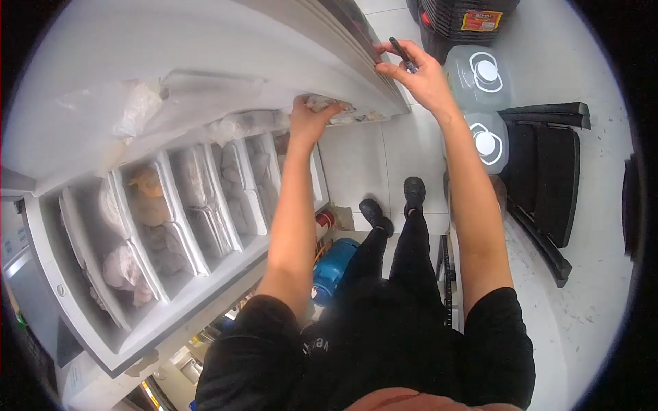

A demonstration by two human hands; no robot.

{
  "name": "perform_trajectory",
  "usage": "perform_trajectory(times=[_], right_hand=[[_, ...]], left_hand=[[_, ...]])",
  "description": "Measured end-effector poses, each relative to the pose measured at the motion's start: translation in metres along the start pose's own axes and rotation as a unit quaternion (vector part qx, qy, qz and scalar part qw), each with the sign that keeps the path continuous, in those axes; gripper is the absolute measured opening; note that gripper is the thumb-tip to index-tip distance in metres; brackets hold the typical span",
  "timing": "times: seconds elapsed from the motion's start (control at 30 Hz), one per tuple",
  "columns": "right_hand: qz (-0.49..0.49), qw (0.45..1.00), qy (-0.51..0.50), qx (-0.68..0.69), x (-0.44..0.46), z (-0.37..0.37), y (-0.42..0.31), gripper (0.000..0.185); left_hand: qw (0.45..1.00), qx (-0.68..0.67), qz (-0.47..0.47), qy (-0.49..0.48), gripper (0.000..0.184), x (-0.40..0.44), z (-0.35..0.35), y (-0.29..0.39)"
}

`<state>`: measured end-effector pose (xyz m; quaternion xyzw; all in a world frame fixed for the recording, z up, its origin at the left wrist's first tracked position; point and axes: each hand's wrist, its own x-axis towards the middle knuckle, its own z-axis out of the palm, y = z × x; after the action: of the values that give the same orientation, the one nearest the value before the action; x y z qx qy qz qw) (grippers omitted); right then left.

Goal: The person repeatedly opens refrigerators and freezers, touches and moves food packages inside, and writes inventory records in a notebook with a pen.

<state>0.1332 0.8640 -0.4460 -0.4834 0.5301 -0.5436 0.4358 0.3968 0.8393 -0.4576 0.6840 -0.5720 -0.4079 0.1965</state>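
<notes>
Right hand point(423, 74): thumb and fingers closed on a black pen point(402, 54), beside the freezer door's point(205, 41) free edge. Left hand point(312, 125): thumb and fingers parted at a packet point(321, 103) against the door; firm hold undetermined. Tiled floor point(355, 154) opens between the forearms.

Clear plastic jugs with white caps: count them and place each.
2. One clear plastic jug stands beside the labelled black stack; the other, next to it, shows beside the bare right forearm. More may be hidden.
</notes>
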Motion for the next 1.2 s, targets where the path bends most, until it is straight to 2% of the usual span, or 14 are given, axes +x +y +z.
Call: perform_trajectory(times=[0.03,0.1,0.2,0.37,0.43,0.5,0.6,0.67,0.7,0.8,0.87,1.07,1.13,1.2], right_hand=[[0.0,1.0,0.0,-0.001,0.0,0.0,0.0,0.037],[-0.006,1.0,0.005,-0.013,-0.001,-0.001,0.0,0.038],[0.011,0.999,0.003,-0.036,-0.003,-0.002,-0.008,0.04],[-0.001,0.999,0.033,-0.035,-0.009,0.003,-0.003,0.045],[0.0,0.998,0.044,-0.036,-0.012,0.004,0.0,0.05],[-0.011,0.998,0.046,-0.039,-0.014,0.005,0.006,0.052],[-0.085,0.994,0.061,-0.016,-0.017,0.01,0.022,0.037],[-0.023,0.998,0.058,-0.002,-0.024,0.008,0.001,0.035],[0.031,0.998,0.055,0.012,-0.027,0.008,-0.004,0.035],[0.031,0.997,0.06,0.042,-0.031,0.013,0.004,0.043],[0.035,0.997,0.062,0.012,-0.039,0.011,0.004,0.044],[-0.004,0.995,0.065,0.081,-0.058,0.018,0.003,0.049],[-0.053,0.995,0.084,0.028,-0.065,0.021,0.001,0.051],[-0.059,0.994,0.09,-0.01,-0.071,0.02,0.002,0.045]], left_hand=[[1.0,-0.001,0.0,-0.001,0.094,-0.011,0.004,-0.001],[0.977,-0.03,0.077,0.198,0.079,-0.037,0.011,-0.007],[0.94,-0.291,0.044,0.174,0.065,-0.086,0.015,-0.018],[0.927,-0.319,-0.091,0.175,0.062,-0.061,0.074,-0.147],[0.943,-0.133,-0.127,0.278,0.07,-0.022,0.095,-0.209],[0.944,-0.201,-0.082,0.25,0.078,0.01,0.097,-0.225],[0.939,0.129,-0.076,0.309,0.074,0.06,0.099,-0.258],[0.965,-0.178,-0.158,0.113,0.066,0.084,0.092,-0.271],[0.965,-0.178,-0.16,0.111,0.066,0.092,0.093,-0.279],[0.971,-0.159,-0.152,0.093,0.019,0.128,0.096,-0.328],[0.959,-0.232,-0.135,0.092,0.015,0.129,0.101,-0.323],[0.982,-0.109,-0.101,0.115,0.021,0.114,0.101,-0.299],[0.976,-0.152,-0.159,-0.004,0.04,0.118,0.087,-0.295],[0.983,-0.111,-0.147,0.001,0.057,0.109,0.086,-0.29]])
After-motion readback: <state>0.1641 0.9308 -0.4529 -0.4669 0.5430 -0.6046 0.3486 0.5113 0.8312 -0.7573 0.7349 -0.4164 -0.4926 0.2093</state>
